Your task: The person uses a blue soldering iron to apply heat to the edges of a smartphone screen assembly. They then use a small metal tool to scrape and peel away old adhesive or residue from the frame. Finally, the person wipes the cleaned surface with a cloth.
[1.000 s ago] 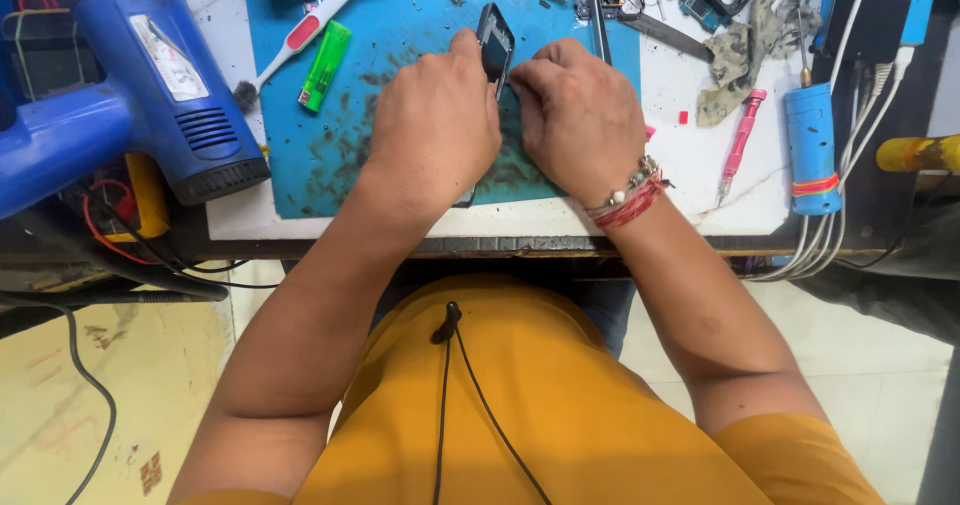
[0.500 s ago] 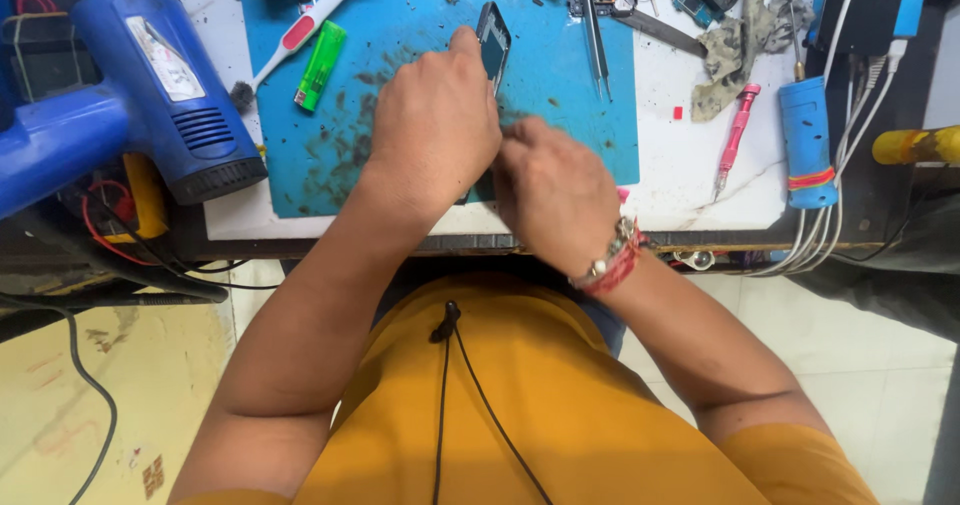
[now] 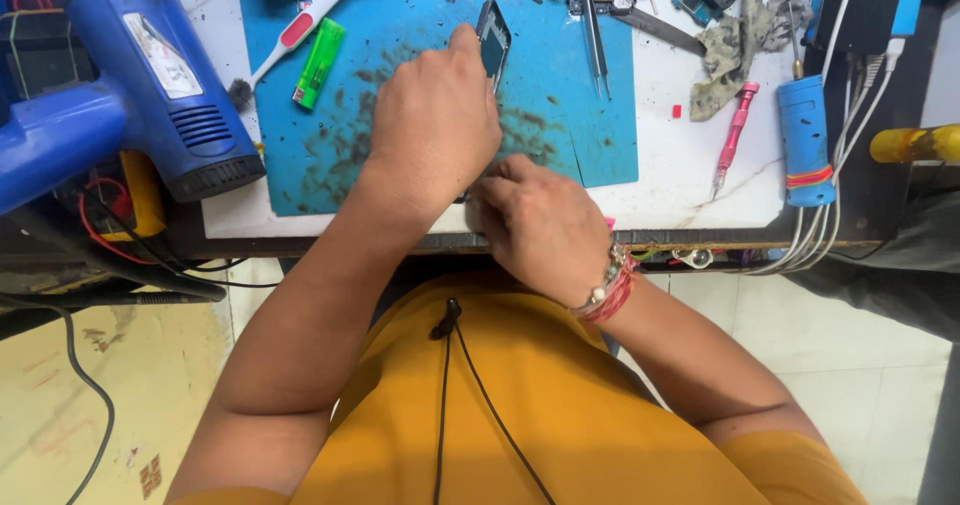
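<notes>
A dark phone [image 3: 493, 37] lies lengthwise on a stained blue work mat [image 3: 585, 125], only its far end showing. My left hand [image 3: 435, 130] lies over the rest of it, fingers wrapped along its left side, gripping it. My right hand [image 3: 540, 227], with a beaded bracelet and red thread at the wrist, sits at the table's near edge. Its curled fingers press in against the phone's near end, under my left hand. Whether they pinch something is hidden.
A blue heat gun [image 3: 150, 85] lies at the left. On the mat are a green lighter [image 3: 320, 60], a white toothbrush [image 3: 300, 25] and tweezers [image 3: 595, 35]. A rag [image 3: 735, 35], a pink screwdriver [image 3: 733, 130], a blue cylinder [image 3: 805, 140] and cables [image 3: 825, 230] lie at the right.
My right hand has slid from beside the phone's middle back toward me, to the table's near edge. My left hand has stayed on the phone.
</notes>
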